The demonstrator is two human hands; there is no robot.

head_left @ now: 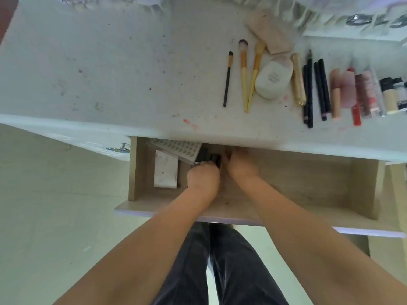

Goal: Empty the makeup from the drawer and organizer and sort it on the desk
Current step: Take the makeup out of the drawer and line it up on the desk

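both hands deep in the open drawer: left hand clamps its grip on a black makeup case, right hand's grip can't tell.

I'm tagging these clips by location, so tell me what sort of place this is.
Probably a dressing table at home: a stained white desk with yellow-handled makeup brushes and black eye pencils laid in rows, above an open wooden drawer both hands reach into.

- Soft, even daylight fills the view; the white desk reads bright, slightly washed out.
- Deep shadow sits under the desk edge at the drawer back.
- Wide-angle bending curves straight edges.
- The top margin is smeared and unfocused.
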